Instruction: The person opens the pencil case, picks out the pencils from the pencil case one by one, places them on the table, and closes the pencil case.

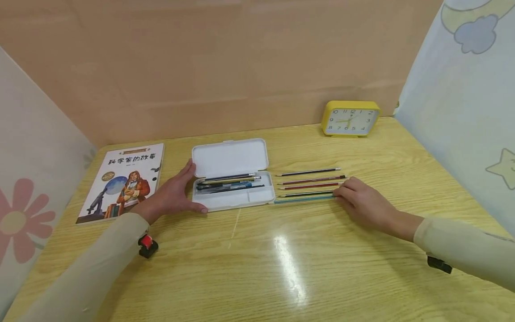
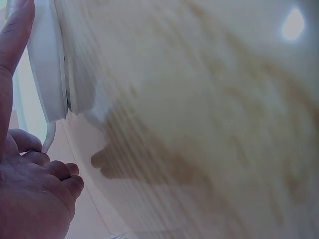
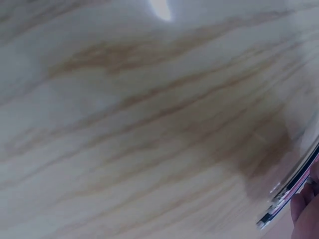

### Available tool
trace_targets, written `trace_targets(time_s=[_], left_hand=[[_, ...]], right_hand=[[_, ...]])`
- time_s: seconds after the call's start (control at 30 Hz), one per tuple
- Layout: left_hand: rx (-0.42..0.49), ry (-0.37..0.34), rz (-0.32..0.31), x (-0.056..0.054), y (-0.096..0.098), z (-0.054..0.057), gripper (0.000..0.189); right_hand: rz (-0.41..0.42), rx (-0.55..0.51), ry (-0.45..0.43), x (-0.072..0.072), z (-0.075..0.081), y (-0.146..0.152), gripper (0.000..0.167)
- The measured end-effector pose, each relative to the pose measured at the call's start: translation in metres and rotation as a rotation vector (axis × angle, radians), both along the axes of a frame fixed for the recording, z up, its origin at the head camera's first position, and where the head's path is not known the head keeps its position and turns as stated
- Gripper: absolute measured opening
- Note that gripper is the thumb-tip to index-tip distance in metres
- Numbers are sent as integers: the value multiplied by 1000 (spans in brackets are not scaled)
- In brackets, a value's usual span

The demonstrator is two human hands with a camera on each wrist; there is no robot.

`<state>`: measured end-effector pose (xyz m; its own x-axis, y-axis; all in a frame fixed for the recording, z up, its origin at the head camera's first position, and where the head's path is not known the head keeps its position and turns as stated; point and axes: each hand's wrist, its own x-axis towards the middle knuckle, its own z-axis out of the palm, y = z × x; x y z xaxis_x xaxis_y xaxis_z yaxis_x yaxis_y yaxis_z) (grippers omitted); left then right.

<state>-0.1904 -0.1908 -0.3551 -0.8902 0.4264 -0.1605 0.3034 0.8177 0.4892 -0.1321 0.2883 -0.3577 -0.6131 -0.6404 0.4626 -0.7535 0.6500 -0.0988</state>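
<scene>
A white pencil case [image 1: 229, 207] lies open on the table, with several pencils and pens in its tray. My left hand [image 1: 170, 197] holds its left end, thumb along the front edge and fingers by the lid [image 1: 229, 158]. In the left wrist view, the thumb [image 2: 15, 37] lies against the case's side [image 2: 47, 64]. To the right of the case, several pencils lie side by side, among them a red pencil [image 1: 310, 186] and a teal pencil [image 1: 303, 200]. The curled fingers of my right hand [image 1: 364, 203] pinch at their right ends; exactly which pencils are gripped is hidden.
A book [image 1: 96, 181] with an illustrated cover lies left of my left hand. At the back right stands a yellow alarm clock [image 1: 351, 118]. A brown covering [image 1: 241, 67] rises behind the wood-grain table [image 1: 241, 268], and patterned panels flank both sides.
</scene>
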Motion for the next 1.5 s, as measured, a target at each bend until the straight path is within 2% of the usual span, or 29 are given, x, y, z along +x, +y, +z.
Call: trace_targets(time_s=[0.43, 0.8, 1.17, 1.5], left_hand=[[12, -5, -3, 1, 0, 1, 135], [5, -11, 2, 1, 1, 2, 135], [11, -12, 3, 1, 1, 1, 134], [4, -1, -5, 1, 0, 2, 135]], right_hand=[[-53, 25, -24, 1, -3, 20, 22], [-61, 33, -39, -1, -9, 24, 22], [-111, 77, -45, -1, -9, 27, 19], [-113, 61, -38, 1, -9, 27, 20]])
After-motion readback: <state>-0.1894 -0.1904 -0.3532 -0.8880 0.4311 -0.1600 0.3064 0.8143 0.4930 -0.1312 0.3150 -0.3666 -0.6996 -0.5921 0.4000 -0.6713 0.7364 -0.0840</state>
